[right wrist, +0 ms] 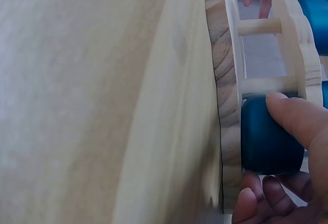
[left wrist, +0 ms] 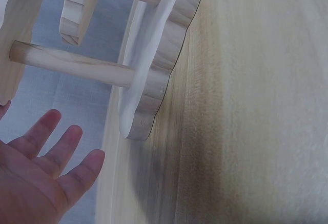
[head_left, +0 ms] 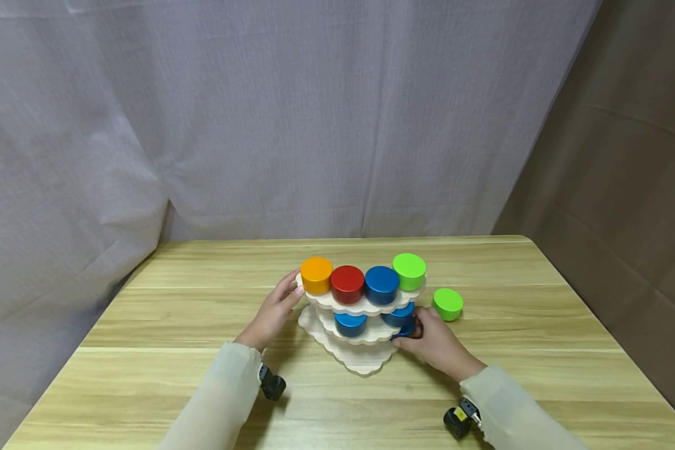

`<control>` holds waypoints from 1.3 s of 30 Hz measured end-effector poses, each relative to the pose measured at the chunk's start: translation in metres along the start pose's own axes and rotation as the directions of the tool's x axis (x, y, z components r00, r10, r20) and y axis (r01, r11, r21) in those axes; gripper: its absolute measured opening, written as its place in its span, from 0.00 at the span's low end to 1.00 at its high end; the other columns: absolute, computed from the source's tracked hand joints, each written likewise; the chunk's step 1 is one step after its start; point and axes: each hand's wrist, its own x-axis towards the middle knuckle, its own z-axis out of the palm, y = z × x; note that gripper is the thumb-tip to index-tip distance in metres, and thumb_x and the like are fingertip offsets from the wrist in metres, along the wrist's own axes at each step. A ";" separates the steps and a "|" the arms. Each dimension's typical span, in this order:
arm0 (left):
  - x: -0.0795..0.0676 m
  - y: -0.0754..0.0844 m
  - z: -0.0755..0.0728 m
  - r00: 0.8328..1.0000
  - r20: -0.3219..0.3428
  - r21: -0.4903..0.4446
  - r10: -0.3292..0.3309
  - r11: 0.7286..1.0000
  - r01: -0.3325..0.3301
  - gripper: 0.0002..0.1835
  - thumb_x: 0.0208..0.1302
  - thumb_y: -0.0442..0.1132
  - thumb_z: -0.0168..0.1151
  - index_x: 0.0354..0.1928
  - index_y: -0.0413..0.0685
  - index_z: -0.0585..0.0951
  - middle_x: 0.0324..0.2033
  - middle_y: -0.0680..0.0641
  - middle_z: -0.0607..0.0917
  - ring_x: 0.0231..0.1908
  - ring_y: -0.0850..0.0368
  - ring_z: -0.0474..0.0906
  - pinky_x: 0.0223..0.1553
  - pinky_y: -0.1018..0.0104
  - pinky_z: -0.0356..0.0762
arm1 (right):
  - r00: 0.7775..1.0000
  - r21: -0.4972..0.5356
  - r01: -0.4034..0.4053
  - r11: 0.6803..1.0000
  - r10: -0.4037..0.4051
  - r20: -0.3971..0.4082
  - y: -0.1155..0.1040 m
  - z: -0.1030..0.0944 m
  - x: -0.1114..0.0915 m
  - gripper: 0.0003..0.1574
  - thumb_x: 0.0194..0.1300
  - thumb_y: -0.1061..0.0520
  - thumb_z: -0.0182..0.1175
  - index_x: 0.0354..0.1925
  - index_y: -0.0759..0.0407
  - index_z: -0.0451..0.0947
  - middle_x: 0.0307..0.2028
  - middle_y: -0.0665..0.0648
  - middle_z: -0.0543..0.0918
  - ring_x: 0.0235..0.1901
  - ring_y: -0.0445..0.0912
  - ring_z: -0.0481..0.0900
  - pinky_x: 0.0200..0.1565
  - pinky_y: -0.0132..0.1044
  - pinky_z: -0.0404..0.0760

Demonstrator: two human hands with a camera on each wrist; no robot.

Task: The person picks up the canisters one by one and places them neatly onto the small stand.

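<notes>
A three-tier wooden stand (head_left: 362, 357) with scalloped edges stands on the table. Its top tier carries an orange cylinder (head_left: 317, 275), a red cylinder (head_left: 347, 285), a dark blue cylinder (head_left: 382, 285) and a green cylinder (head_left: 409, 272). My left hand (head_left: 272, 312) is at the left edge of that tier; its other fingers (left wrist: 84, 175) spread out below, holding nothing. On the middle tier sits a blue cylinder (head_left: 350, 324), another farther right. With thumb and fingers, my right hand (head_left: 441, 344) grips a blue cylinder (right wrist: 269, 137) at the bottom tier's right side.
A loose green cylinder (head_left: 447, 304) lies on the wooden table (head_left: 146, 362), just right of the stand and beyond my right hand. Grey curtain (head_left: 259, 125) hangs behind the table, and a brown one (head_left: 624, 187) borders the right side.
</notes>
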 end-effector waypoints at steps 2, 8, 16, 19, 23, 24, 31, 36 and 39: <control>0.000 0.001 0.000 1.000 -0.003 -0.001 0.002 1.000 -0.002 0.26 0.69 0.44 0.44 0.67 0.50 0.57 0.59 0.36 0.66 0.57 0.41 0.64 0.53 0.44 0.63 | 1.000 -0.001 -0.004 1.000 0.004 0.001 0.000 0.000 0.000 0.36 0.47 0.55 0.69 0.51 0.69 0.66 0.38 0.59 0.67 0.36 0.48 0.66 0.35 0.34 0.69; 0.001 -0.001 0.000 1.000 -0.001 -0.004 0.006 1.000 -0.006 0.26 0.69 0.44 0.45 0.67 0.51 0.57 0.59 0.36 0.66 0.57 0.41 0.64 0.53 0.44 0.63 | 1.000 0.010 -0.011 1.000 0.011 -0.001 0.000 -0.001 0.000 0.35 0.47 0.57 0.69 0.50 0.68 0.66 0.37 0.59 0.67 0.35 0.48 0.68 0.34 0.34 0.71; 0.001 -0.001 0.000 1.000 0.000 0.001 0.017 1.000 -0.017 0.26 0.69 0.44 0.45 0.67 0.50 0.57 0.59 0.35 0.66 0.57 0.40 0.64 0.53 0.44 0.64 | 1.000 -0.044 0.025 0.999 -0.025 0.012 0.001 -0.011 -0.006 0.42 0.50 0.53 0.67 0.58 0.68 0.61 0.44 0.60 0.68 0.43 0.50 0.70 0.47 0.45 0.72; 0.001 -0.001 0.000 1.000 0.001 0.002 0.019 1.000 -0.019 0.26 0.68 0.44 0.45 0.67 0.50 0.57 0.59 0.35 0.66 0.57 0.40 0.64 0.53 0.44 0.64 | 0.998 -0.095 0.062 0.993 -0.063 -0.001 0.000 -0.018 -0.011 0.42 0.52 0.53 0.66 0.60 0.67 0.60 0.49 0.62 0.67 0.48 0.55 0.70 0.51 0.51 0.69; 0.001 -0.001 -0.001 1.000 -0.001 0.005 0.015 1.000 -0.015 0.26 0.68 0.44 0.45 0.67 0.51 0.57 0.58 0.36 0.67 0.56 0.41 0.64 0.52 0.45 0.64 | 0.991 -0.249 0.120 0.961 -0.131 -0.027 0.000 -0.029 -0.016 0.42 0.54 0.50 0.64 0.60 0.65 0.59 0.55 0.64 0.65 0.54 0.58 0.66 0.51 0.55 0.67; 0.001 0.000 -0.001 1.000 -0.001 0.007 0.014 1.000 -0.014 0.26 0.68 0.44 0.45 0.67 0.51 0.57 0.58 0.36 0.67 0.56 0.41 0.65 0.52 0.45 0.64 | 0.988 -0.290 0.133 0.948 -0.149 -0.033 0.000 -0.031 -0.017 0.41 0.54 0.49 0.63 0.60 0.64 0.60 0.56 0.64 0.64 0.55 0.59 0.65 0.51 0.56 0.68; 0.001 0.000 -0.001 1.000 -0.005 0.015 0.003 1.000 -0.003 0.26 0.68 0.45 0.45 0.67 0.51 0.57 0.58 0.35 0.66 0.56 0.41 0.65 0.52 0.45 0.64 | 0.959 -0.502 0.184 0.845 -0.267 -0.098 0.015 -0.047 -0.016 0.40 0.56 0.41 0.59 0.57 0.65 0.64 0.55 0.66 0.66 0.55 0.59 0.62 0.52 0.56 0.65; 0.001 0.000 -0.001 1.000 -0.004 0.015 -0.003 1.000 0.003 0.26 0.68 0.45 0.45 0.67 0.51 0.57 0.59 0.35 0.66 0.56 0.41 0.65 0.53 0.45 0.64 | 0.952 -0.536 0.161 0.829 -0.273 -0.137 0.030 -0.056 -0.010 0.45 0.57 0.34 0.54 0.59 0.65 0.63 0.57 0.67 0.64 0.56 0.61 0.62 0.51 0.59 0.65; 0.001 0.000 -0.001 1.000 -0.005 0.017 -0.009 1.000 0.009 0.26 0.68 0.45 0.45 0.67 0.51 0.57 0.59 0.35 0.65 0.56 0.41 0.65 0.53 0.45 0.64 | 0.956 -0.542 0.145 0.828 -0.258 -0.138 0.036 -0.061 -0.008 0.47 0.55 0.33 0.55 0.60 0.65 0.61 0.58 0.68 0.63 0.56 0.62 0.62 0.49 0.61 0.65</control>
